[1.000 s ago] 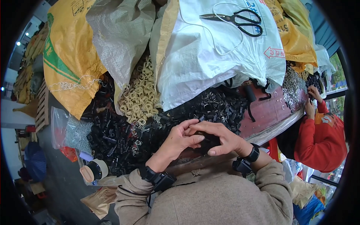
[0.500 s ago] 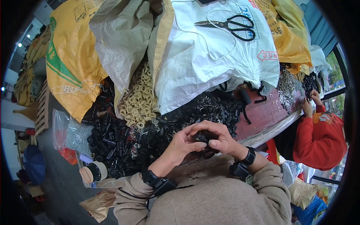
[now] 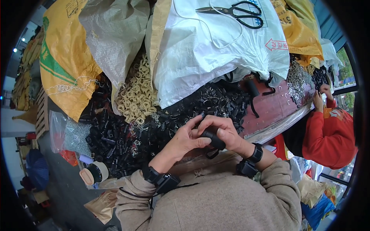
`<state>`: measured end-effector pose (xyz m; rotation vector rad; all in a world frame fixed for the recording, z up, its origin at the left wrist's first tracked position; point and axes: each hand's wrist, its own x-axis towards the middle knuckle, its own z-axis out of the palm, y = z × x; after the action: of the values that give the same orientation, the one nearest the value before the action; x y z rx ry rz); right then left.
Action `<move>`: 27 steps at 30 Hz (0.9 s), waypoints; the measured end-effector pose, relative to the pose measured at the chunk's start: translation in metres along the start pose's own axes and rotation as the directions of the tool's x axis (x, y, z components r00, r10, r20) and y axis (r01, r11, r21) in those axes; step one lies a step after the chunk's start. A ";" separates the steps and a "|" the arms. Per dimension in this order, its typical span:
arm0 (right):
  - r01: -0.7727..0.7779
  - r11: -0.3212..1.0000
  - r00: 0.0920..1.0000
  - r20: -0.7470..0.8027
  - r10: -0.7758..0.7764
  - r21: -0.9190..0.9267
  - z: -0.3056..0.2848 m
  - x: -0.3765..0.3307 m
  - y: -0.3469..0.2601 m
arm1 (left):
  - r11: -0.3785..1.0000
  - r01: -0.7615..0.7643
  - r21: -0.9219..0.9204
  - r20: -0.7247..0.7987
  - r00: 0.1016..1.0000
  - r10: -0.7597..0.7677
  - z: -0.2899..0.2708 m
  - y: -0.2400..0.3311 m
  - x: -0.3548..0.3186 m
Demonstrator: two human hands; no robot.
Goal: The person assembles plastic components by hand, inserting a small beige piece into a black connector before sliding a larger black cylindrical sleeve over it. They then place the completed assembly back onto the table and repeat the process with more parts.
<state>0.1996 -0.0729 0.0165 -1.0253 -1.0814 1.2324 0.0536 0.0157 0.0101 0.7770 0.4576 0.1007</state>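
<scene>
Above the near edge of the worktable, both hands hold one black cylindrical plastic part (image 3: pixel 213 140), with a thin black loop hanging below it. My left hand (image 3: pixel 184 141) presses its thumb against the part's side while its index finger reaches up past it. A small dark spot shows at that fingertip, too small to name. My right hand (image 3: pixel 226 131) curls round the part from the right, thumb and fingers bent over it. Beneath and beyond the hands spreads a heap of black plastic parts (image 3: pixel 111 140), mixed with small metal pieces.
Cream-coloured rings (image 3: pixel 137 98) spill from a grey sack (image 3: pixel 115 38). Black-handled scissors (image 3: pixel 246 15) and a white cord lie on a white sack (image 3: pixel 216 54). A lidded jar (image 3: pixel 101 171) stands at the near left corner. To the right, a person in red (image 3: pixel 327 138) handles black pieces.
The black part has turned in my hands and now shows its long side. My left index finger has straightened away from the right hand. The view has shifted slightly.
</scene>
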 end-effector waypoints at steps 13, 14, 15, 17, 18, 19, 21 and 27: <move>-0.153 0.970 0.986 -0.092 0.138 -0.189 -0.038 -0.046 -0.020 | 0.793 -0.152 0.590 -0.210 0.919 0.333 -0.039 0.019 -0.031; -0.182 0.963 0.982 -0.089 0.168 -0.198 -0.048 -0.061 -0.025 | 0.651 -0.111 0.751 -0.246 0.868 0.432 -0.050 0.019 -0.040; -0.211 0.956 0.977 -0.082 0.198 -0.204 -0.058 -0.079 -0.028 | 0.653 -0.105 0.750 -0.251 0.868 0.429 -0.053 0.023 -0.049; -0.325 0.934 0.943 -0.126 0.308 -0.148 -0.076 -0.127 -0.028 | 0.402 0.126 0.907 -0.341 0.782 0.522 -0.055 0.033 -0.062; -0.379 0.908 0.924 -0.130 0.360 -0.181 -0.083 -0.153 -0.030 | 0.403 0.125 0.907 -0.340 0.781 0.524 -0.058 0.035 -0.062; -0.428 0.879 0.903 -0.128 0.409 -0.212 -0.090 -0.177 -0.028 | 0.257 0.143 0.956 -0.276 0.739 0.614 -0.064 0.035 -0.060; -0.634 0.759 0.762 -0.284 0.581 -0.147 -0.094 -0.226 -0.011 | -0.041 0.208 0.977 -0.108 0.656 0.747 -0.075 0.037 -0.060; -0.657 0.244 0.700 -0.456 0.550 -0.714 -0.109 -0.345 0.098 | -0.146 0.414 0.898 -0.137 0.580 0.803 -0.093 0.047 -0.083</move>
<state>0.2783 -0.4122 -0.1232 -2.4860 -1.2564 1.1642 -0.0579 0.0891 0.0154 2.6052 1.3436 0.5754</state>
